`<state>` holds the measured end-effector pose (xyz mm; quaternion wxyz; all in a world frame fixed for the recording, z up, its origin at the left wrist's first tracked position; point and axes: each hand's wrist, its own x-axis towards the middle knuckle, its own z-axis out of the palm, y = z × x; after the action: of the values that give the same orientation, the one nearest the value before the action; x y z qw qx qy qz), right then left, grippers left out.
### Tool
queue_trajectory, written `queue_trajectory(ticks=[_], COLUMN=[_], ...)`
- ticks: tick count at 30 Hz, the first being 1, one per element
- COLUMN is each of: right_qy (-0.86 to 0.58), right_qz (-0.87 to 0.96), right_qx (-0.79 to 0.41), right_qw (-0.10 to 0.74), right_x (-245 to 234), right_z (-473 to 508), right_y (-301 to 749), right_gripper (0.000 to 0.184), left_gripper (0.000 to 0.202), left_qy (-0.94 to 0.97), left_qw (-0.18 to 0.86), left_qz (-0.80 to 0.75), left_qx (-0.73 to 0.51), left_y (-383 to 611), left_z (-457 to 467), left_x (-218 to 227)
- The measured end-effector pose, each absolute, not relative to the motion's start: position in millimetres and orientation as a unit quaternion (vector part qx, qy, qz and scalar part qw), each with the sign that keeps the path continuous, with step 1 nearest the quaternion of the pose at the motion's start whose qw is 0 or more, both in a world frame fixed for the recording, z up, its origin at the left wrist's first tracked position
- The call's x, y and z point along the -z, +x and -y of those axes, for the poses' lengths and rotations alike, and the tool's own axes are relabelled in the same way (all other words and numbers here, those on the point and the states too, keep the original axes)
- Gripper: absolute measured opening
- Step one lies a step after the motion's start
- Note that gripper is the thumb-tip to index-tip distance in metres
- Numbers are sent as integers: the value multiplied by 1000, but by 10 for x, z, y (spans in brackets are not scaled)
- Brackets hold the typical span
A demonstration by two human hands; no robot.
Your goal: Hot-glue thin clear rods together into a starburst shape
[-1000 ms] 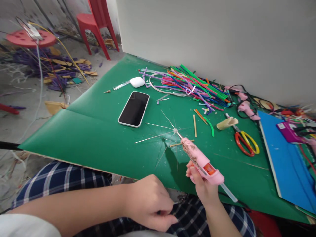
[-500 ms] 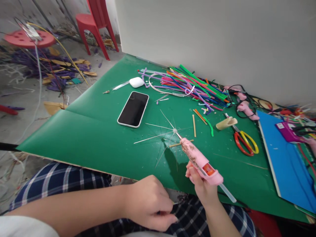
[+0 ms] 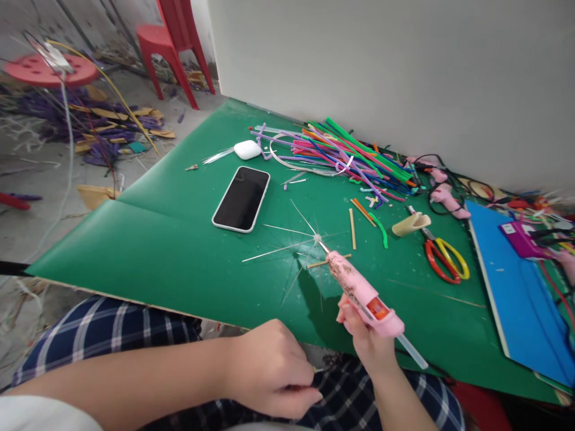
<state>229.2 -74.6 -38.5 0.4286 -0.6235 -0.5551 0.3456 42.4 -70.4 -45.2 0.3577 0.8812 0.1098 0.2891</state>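
My right hand (image 3: 371,341) is wrapped round the handle of a pink hot glue gun (image 3: 354,287), with a clear glue stick (image 3: 412,351) poking out of its back end. The gun's metal nozzle touches a whitish blob at the centre of a star of thin clear rods (image 3: 278,249), which spread outward over the green tabletop. A tan strip (image 3: 317,264) lies partly beneath the gun's front. My left hand (image 3: 276,371) rests curled near the table's front edge, above my lap. Its fingers are bent under, and whatever they may hold is hidden.
A phone (image 3: 241,199) and a white case (image 3: 247,149) lie left of the rods. Behind them is a pile of coloured pipe cleaners (image 3: 341,155). Pliers (image 3: 447,260), a bamboo piece (image 3: 411,224) and a blue board (image 3: 516,287) are at the right. A grey panel (image 3: 381,72) stands behind.
The view has shifted very slightly. Both hands, the glue gun and the rods otherwise keep their places.
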Motion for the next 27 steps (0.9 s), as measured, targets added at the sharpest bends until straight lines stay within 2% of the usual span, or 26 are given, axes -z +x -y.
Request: queue_trajectory(ticks=[27], right_qy=[-601], right_qz=[607], right_qx=[-314], right_qw=[414], right_x=[392], right_z=[729], right_y=[2312], right_gripper=[27], left_gripper=[34], left_qy=[879], left_qw=[355], left_qz=[-114], left_qx=[-297], left_y=[434], left_z=[712], left_x=[464])
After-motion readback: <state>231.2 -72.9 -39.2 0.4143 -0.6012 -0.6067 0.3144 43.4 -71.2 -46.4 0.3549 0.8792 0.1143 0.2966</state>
